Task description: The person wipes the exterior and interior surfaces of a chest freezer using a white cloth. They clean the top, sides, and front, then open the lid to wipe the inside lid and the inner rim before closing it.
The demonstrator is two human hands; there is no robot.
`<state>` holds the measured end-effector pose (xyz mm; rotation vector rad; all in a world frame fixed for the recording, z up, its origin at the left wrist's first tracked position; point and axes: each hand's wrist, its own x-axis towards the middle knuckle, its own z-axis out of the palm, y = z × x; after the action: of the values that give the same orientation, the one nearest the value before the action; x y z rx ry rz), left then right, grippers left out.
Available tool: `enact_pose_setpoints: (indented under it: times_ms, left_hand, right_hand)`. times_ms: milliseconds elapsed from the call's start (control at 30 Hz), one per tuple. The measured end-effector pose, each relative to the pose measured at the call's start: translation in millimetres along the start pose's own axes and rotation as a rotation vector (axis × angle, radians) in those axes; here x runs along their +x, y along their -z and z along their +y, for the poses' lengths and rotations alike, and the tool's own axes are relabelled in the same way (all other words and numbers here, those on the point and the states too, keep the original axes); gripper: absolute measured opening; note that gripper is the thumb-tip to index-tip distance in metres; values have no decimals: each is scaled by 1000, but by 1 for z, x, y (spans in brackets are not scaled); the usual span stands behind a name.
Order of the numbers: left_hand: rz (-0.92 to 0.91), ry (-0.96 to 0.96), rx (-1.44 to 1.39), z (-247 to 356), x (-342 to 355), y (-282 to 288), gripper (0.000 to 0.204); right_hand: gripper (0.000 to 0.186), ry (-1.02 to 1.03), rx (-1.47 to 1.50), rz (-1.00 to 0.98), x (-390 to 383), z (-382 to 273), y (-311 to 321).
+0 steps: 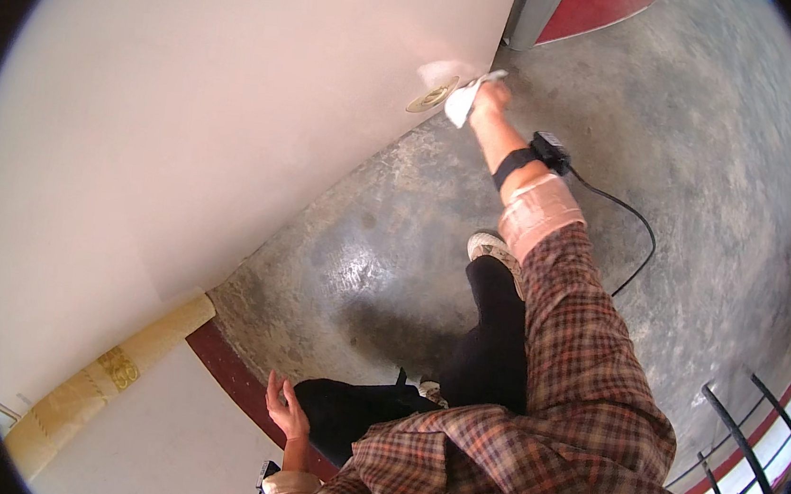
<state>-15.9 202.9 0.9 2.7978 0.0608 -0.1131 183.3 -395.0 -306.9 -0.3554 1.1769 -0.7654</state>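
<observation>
Taking the white door [219, 106] as the landmark, the right hand [494, 95] is at its far edge, the fingers closed round a white cloth [461, 106]; motion blur softens the grip. The cloth is bunched, one flap hanging toward the door and a corner poking out above the fingers. It sits just beside the gold fitting [433, 95], a flat oval on the door's face; whether cloth and door touch, I cannot tell. The right arm stretches out to the right of the door, with a black strap [516, 166] and a small black box [549, 151] on the forearm, a cable [649, 235] looping away from the door, and a checked sleeve [580, 312] rolled to a pale cuff [542, 209]. The left hand [286, 415] is off the door's near end, released and holding nothing, its fingers loosely spread beside a black trouser leg [341, 413]. At that same end of the door stands a cream frame [65, 415] with a gold ornament [120, 368]. Right of the door spreads the grey floor [359, 234], with a pale shoe [491, 247] on it. Past the door's far edge is a red panel [595, 9].
</observation>
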Motion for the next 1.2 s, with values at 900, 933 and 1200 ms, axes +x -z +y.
enact_pose_setpoints:
  times_ms: [900, 933, 1200]
  left_hand:
    - [-35, 39, -133, 7, 4, -7, 40]
    - [-42, 32, -107, 6, 5, -6, 40]
    - [-31, -2, -118, 8, 11, -12, 42]
  right_hand:
    - [65, 266, 226, -575, -212, -169, -57]
    - [70, 354, 90, -512, -224, -155, -59]
    - [70, 259, 226, -940, -298, -127, -42]
